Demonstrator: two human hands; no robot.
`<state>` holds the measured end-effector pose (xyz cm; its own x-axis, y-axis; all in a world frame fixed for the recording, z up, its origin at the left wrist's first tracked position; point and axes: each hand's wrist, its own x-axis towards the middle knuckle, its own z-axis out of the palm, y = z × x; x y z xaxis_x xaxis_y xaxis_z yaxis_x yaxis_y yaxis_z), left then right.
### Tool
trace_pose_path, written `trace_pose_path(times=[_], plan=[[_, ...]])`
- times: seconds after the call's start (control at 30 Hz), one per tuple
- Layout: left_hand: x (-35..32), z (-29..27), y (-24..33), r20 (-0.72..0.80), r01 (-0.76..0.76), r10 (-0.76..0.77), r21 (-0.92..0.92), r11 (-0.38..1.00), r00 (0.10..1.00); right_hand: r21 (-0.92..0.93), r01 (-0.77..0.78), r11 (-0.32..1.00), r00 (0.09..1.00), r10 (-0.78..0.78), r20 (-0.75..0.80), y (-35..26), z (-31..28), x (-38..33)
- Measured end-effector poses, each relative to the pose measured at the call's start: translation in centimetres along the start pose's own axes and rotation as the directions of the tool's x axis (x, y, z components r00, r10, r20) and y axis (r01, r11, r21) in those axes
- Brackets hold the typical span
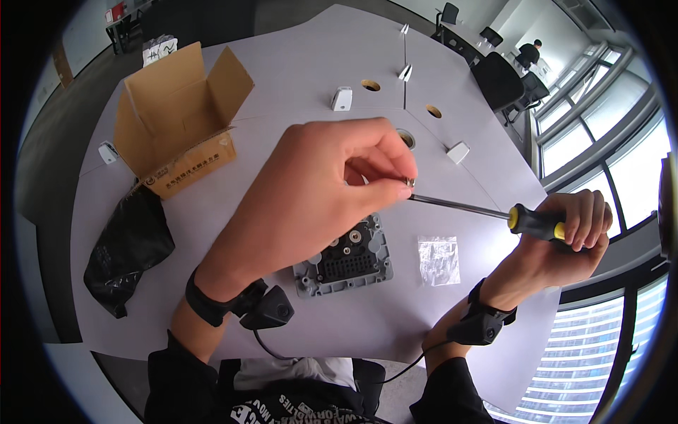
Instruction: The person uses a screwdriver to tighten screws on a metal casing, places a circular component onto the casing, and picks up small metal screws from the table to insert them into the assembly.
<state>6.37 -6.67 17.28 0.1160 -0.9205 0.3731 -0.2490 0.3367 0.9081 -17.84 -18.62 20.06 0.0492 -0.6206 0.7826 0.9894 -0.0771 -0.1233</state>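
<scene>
Black sleeves pushed up the forearms; a black strap with a small black device on each wrist, a thin cable trailing from each toward the torso.

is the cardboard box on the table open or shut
Open. The cardboard box stands on the grey table with its top flaps folded up and outward, and the inside walls show. Whether it holds anything cannot be told.

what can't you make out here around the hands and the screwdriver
- Head view: the small metal part at the screwdriver tip is too small to identify, pinched by left hand fingers.
- Grey module: upper edge hidden behind that hand.
- Screwdriver handle end: wrapped by right hand.
</scene>
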Motion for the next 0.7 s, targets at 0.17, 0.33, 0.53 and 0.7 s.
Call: trace_pose_path(times=[0.17,0.33,0.53,0.7], plan=[[0.0,-0.3,0.1,-0.005,0.017,-0.017,0.015,1.000,1.000,0.021,0.015,1.000,1.000,-0.015,-0.018,-1.2,0.0,0.5],[0.3,0.3,-0.2,0.037,0.022,-0.022,0.005,1.000,0.999,0.062,0.011,0.998,0.998,-0.007,-0.065,-2.0,-0.5,0.7],[0.4,0.6,-0.5,0.057,0.042,-0.039,-0.052,0.998,0.998,0.055,0.009,0.998,0.999,-0.007,-0.038,-2.0,-1.0,1.0],[0.6,0.4,-0.6,0.086,0.043,-0.039,-0.047,0.998,0.996,0.037,-0.010,0.999,0.999,0.011,-0.030,-2.2,-1.4,1.2]])
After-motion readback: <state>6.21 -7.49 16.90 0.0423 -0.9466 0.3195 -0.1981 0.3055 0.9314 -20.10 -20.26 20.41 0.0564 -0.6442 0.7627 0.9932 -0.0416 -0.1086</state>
